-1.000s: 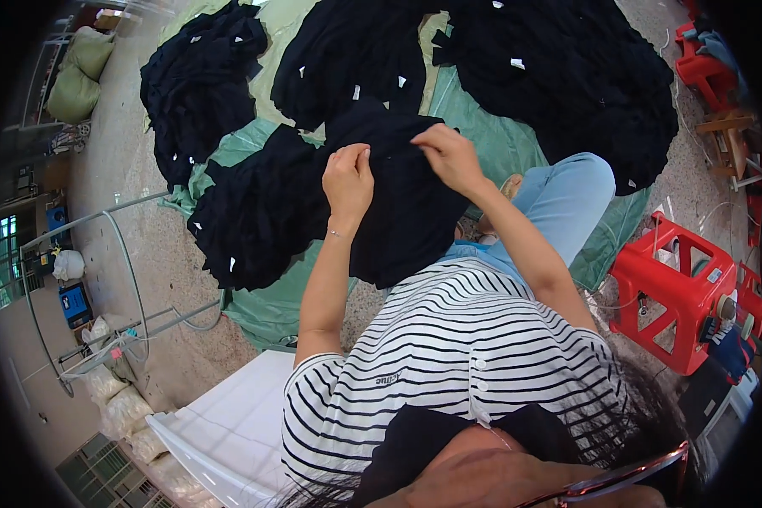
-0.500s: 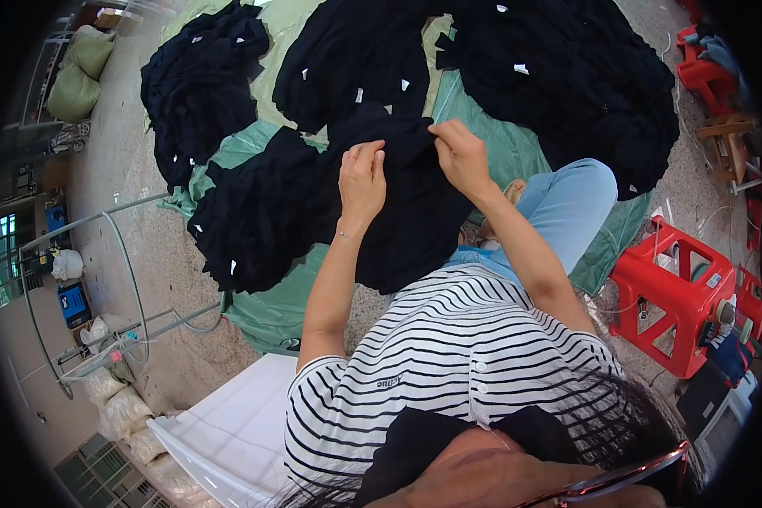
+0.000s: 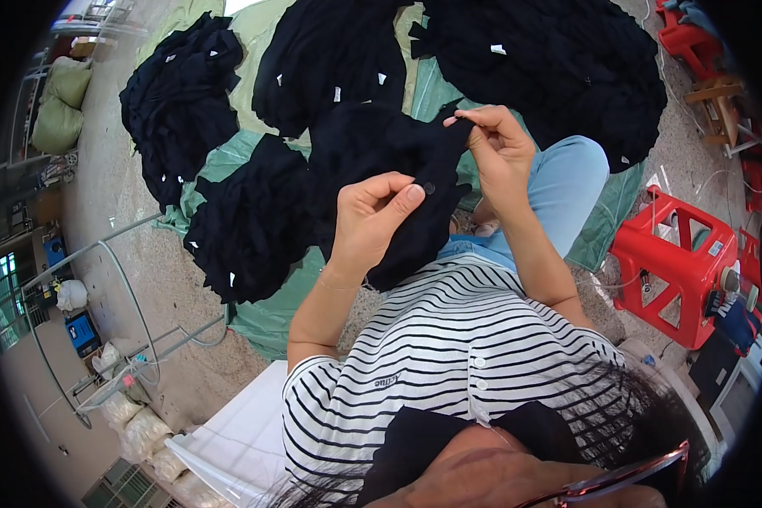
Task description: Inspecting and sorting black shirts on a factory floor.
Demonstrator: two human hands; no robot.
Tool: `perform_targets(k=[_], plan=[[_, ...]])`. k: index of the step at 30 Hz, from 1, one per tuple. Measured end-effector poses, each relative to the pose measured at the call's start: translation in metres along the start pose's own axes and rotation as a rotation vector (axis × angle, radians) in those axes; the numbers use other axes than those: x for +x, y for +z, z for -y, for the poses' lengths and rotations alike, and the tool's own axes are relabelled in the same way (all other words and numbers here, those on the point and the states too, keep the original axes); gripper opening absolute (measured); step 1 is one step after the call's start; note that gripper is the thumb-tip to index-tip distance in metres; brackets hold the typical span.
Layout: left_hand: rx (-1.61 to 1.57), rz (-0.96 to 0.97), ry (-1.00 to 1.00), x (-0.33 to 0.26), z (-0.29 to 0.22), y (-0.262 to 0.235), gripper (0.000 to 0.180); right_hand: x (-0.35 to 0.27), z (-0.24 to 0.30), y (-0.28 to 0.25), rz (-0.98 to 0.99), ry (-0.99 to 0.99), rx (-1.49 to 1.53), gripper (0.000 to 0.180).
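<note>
A black garment lies across my lap, its upper part lifted toward me. My left hand pinches the cloth between thumb and forefinger. Right at those fingertips shows a small dark round piece like a button. Higher and to the right, my right hand pinches an edge of the same garment, and the cloth spans between the two hands. Folds hide the garment's full shape.
Several heaps of black garments with small white tags lie ahead on green sheeting. A red plastic stool stands at the right. On the left are a grey metal frame and a white panel.
My left hand has come down and rightward, and a button-like piece now shows at its fingertips. My right hand has shifted right with the garment's edge. The whole view has tilted slightly.
</note>
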State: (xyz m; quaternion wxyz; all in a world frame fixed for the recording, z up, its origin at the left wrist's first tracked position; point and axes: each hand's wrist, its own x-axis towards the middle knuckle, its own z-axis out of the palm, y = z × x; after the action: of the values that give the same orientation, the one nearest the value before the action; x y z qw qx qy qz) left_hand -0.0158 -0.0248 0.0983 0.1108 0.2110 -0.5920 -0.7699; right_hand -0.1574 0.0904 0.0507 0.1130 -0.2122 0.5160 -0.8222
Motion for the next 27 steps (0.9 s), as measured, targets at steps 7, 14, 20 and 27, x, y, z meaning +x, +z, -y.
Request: perform_targets(k=[7, 14, 20, 27], plan=[[-0.323, -0.189, -0.242, 0.023, 0.054, -0.005, 0.008, -0.045, -0.029, -0.018, 0.308, 0.254, -0.336, 0.016], [-0.107, -0.242, -0.092, 0.026, 0.059, -0.002, 0.007, -0.058, -0.008, -0.018, 0.360, -0.111, -0.627, 0.026], [0.468, -0.095, 0.154, 0.023, 0.060, -0.005, 0.009, -0.065, 0.000, -0.018, 0.328, -0.088, -0.627, 0.020], [0.128, 0.049, -0.169, 0.018, 0.057, -0.017, 0.008, -0.076, 0.002, -0.009, 0.214, -0.154, -0.681, 0.021]])
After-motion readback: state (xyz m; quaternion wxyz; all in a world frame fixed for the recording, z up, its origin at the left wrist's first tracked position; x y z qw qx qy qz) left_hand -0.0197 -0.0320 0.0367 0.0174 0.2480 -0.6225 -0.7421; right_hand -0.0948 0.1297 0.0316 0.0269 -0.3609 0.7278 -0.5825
